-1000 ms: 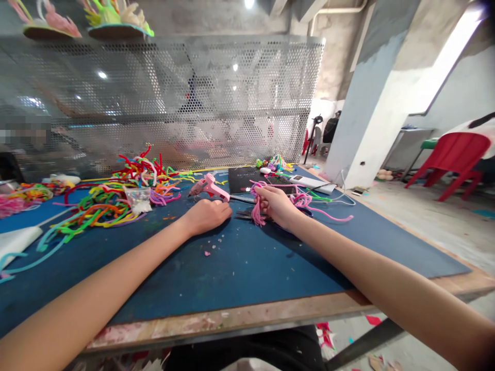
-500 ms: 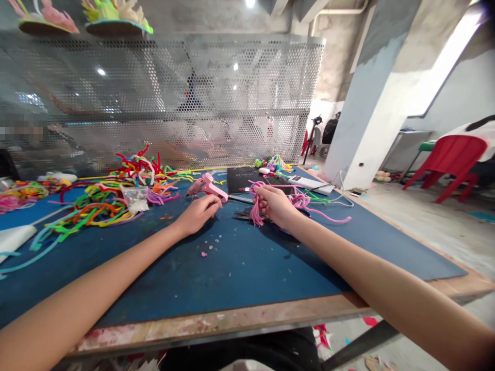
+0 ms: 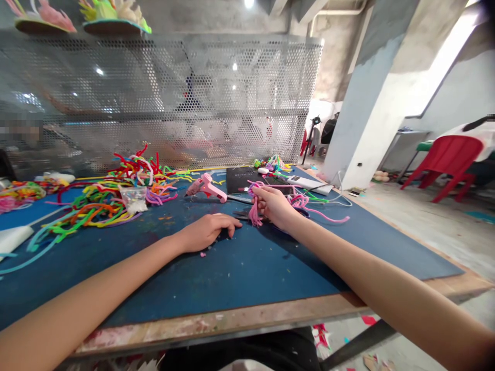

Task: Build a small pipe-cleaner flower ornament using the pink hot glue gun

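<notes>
Two bare hands are over the blue-topped table (image 3: 247,278). The right hand (image 3: 275,205) has its fingers closed in a pinch around a pink tassel (image 3: 255,215), whose strands hang down beside the scissors (image 3: 242,214). The left hand (image 3: 204,232) lies palm down, its fingers loosely bent and parted with nothing visible in them, the fingertips just beside the scissor blades. Beyond it lies a pink glue gun (image 3: 208,187), and farther left a tangle of colored fuzzy stems (image 3: 102,206).

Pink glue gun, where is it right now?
In the head view, the pink glue gun sits left of centre on the blue tabletop, just beyond the left hand.
</notes>
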{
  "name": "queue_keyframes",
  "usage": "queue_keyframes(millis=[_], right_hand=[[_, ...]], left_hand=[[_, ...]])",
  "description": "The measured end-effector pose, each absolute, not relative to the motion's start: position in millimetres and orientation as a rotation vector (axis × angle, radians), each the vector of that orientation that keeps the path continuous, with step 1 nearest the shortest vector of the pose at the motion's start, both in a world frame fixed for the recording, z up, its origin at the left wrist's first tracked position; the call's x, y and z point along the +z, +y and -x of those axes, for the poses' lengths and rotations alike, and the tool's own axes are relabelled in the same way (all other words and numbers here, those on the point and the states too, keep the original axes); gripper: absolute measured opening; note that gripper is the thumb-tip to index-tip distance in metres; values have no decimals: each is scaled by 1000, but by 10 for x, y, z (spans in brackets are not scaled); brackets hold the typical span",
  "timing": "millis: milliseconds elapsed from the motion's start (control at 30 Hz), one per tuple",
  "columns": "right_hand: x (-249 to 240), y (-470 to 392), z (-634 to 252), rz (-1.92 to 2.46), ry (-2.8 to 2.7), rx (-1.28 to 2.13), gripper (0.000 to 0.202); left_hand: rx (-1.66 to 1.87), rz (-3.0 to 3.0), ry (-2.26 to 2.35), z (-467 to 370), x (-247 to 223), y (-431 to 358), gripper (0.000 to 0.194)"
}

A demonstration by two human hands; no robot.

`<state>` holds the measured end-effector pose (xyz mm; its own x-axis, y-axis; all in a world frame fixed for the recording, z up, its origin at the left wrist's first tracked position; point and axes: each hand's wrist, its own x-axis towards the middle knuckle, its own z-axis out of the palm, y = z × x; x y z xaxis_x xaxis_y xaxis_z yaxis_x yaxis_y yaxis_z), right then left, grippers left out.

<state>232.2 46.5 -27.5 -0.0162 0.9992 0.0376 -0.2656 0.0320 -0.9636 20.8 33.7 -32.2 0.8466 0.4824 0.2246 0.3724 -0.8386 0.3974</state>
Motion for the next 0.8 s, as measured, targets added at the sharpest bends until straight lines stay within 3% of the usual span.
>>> queue_keyframes(millis=[133, 300, 533, 700, 800], right_hand=[[-275, 464, -2326, 973, -1047, 1321, 19], [-272, 458, -2320, 978, -1042, 1327, 20], [-270, 458, -2319, 991, -1036, 1326, 17], [-272, 455, -2326, 1008, -1049, 1322, 17], [-265, 448, -2321, 1016, -1046, 1328, 17]], left_hand=[[499, -2447, 658, -102, -302, 231, 26], [791, -2192, 869, -18, -342, 224, 39], [38, -2694, 832, 32, -277, 72, 56], [-24, -2587, 663, 324, -165, -218, 49], [198, -2350, 630, 630, -169, -333, 48]])
